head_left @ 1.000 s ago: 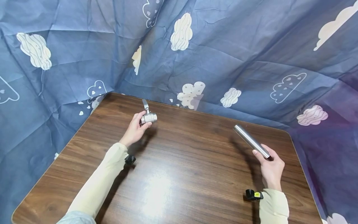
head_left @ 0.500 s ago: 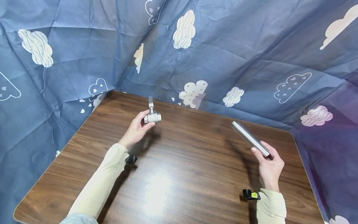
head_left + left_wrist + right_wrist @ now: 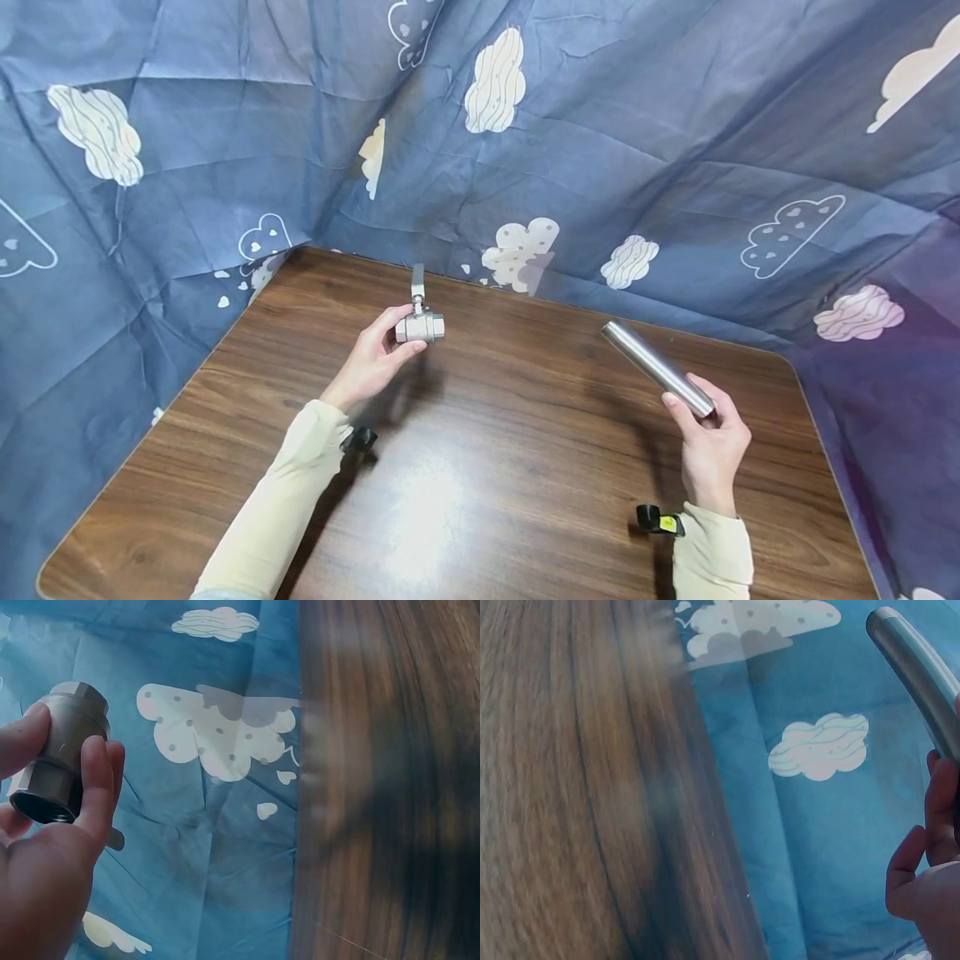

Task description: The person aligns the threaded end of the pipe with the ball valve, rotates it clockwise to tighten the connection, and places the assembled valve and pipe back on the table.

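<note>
My left hand (image 3: pixel 373 358) pinches a silver ball valve (image 3: pixel 422 327) between thumb and fingers, above the table's far left part. The valve's flat lever points up and away from me in the head view. In the left wrist view the valve body (image 3: pixel 64 742) shows hexagonal ends and an open, dark bore facing the camera. On the right, my right hand (image 3: pixel 712 442) grips the near end of a shiny metal pipe (image 3: pixel 656 367). The pipe slants up and to the left, its far end free. A threaded tip shows on the pipe (image 3: pixel 915 667) in the right wrist view.
Both hands are over a brown wood-grain table (image 3: pixel 510 442) with rounded corners. Blue cloth (image 3: pixel 585 108) printed with clouds hangs along its back and sides. Black cameras are strapped at both wrists, and a bright reflection lies on the table's front middle.
The left hand has carried the valve to the right, and its lever now stands straighter in the head view. The right hand has moved left with the pipe. Both grips hold.
</note>
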Demonstrator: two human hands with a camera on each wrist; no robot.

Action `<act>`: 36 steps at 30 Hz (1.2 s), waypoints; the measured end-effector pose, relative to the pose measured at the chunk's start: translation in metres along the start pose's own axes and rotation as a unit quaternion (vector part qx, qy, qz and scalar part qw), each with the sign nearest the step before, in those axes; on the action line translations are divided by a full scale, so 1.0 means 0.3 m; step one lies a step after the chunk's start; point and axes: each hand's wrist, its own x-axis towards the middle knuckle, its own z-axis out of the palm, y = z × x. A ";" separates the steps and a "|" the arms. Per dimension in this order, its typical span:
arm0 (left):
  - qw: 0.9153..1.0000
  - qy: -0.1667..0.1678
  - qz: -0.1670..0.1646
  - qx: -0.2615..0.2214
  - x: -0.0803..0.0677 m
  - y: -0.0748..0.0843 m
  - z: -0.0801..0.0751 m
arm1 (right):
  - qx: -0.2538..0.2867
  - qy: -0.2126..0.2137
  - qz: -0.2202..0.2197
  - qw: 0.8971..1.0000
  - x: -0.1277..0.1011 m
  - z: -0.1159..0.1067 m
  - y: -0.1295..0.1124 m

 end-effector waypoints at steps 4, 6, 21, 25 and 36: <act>1.000 -0.010 0.015 -0.016 -0.002 0.013 0.006 | 0.007 -0.016 -0.004 1.000 -0.004 0.017 -0.005; 0.999 -0.015 0.024 -0.022 -0.002 0.020 0.009 | 0.008 -0.023 -0.008 1.000 -0.006 0.024 -0.008; 0.998 -0.036 0.044 -0.021 -0.019 0.056 0.029 | 0.045 -0.082 -0.045 0.995 -0.030 0.070 -0.045; 0.997 -0.042 0.057 -0.017 -0.021 0.063 0.040 | 0.033 -0.091 -0.052 0.994 -0.035 0.080 -0.044; 0.997 -0.044 0.067 -0.014 -0.026 0.067 0.083 | 0.015 -0.120 -0.056 0.991 -0.044 0.113 -0.041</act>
